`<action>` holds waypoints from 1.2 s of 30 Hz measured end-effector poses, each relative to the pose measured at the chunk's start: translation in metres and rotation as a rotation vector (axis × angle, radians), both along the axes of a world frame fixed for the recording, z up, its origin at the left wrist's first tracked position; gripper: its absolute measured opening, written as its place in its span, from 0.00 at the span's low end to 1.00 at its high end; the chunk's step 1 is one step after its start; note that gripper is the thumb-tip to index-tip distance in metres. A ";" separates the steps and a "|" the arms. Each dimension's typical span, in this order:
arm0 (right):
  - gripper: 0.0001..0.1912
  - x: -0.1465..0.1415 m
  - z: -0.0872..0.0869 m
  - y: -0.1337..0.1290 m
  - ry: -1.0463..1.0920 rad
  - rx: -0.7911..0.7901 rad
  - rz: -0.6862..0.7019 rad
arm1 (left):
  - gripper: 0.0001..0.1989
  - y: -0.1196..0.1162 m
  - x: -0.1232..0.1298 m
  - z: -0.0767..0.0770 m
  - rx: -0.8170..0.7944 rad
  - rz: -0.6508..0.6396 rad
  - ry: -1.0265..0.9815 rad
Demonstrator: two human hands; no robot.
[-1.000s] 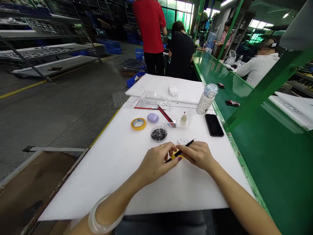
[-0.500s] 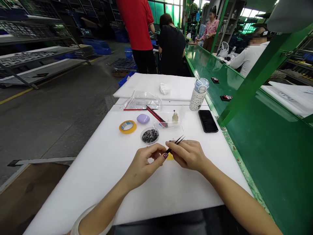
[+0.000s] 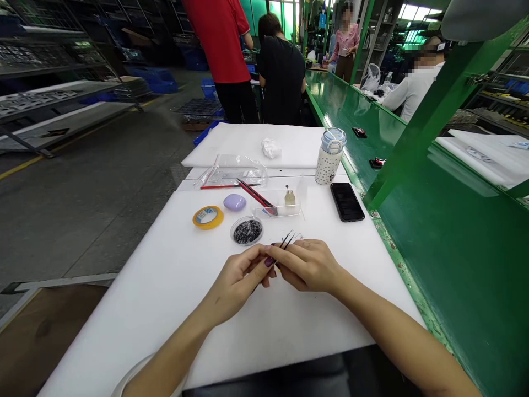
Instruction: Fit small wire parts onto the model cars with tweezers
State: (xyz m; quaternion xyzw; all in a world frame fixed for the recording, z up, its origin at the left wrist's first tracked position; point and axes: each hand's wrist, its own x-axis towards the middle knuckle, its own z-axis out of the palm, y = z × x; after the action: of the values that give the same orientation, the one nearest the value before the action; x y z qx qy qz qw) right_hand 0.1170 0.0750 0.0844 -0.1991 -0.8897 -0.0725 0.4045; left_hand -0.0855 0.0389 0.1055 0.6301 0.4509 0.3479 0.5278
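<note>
A round clear dish [image 3: 247, 231] on the white desk [image 3: 173, 298] holds a heap of small dark pieces. Behind it a clear tray [image 3: 278, 205] holds a small bottle [image 3: 290, 196] and red-handled tools [image 3: 256, 196]. Just in front of the dish, the right hand [image 3: 308, 266] pinches black tweezers [image 3: 286, 240], tips pointing away, while the left hand [image 3: 239, 278] has its fingertips pressed together against the right hand's.

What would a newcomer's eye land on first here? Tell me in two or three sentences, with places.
First, the two hands meeting at the middle of the white foam mat: the right hand holds black tweezers, tips pointing away, with the left hand pinched against it. Just beyond sit a round dish of dark bits and a yellow tape roll to its left. A black phone lies at the mat's right edge, beside the green conveyor.
</note>
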 end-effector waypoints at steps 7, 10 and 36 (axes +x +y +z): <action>0.21 0.001 -0.003 0.000 -0.078 -0.029 -0.045 | 0.20 -0.002 0.003 0.005 -0.006 0.001 0.010; 0.21 0.000 0.000 0.000 -0.061 -0.035 -0.048 | 0.20 -0.003 0.003 0.005 -0.010 -0.003 0.006; 0.31 -0.001 0.003 -0.002 -0.039 -0.041 0.001 | 0.16 -0.002 0.004 0.006 -0.018 0.005 -0.018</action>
State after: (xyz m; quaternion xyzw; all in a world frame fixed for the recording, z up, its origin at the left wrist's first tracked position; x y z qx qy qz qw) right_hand 0.1159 0.0731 0.0873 -0.2054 -0.8987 -0.0579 0.3830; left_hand -0.0816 0.0370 0.1120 0.6211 0.4505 0.3509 0.5368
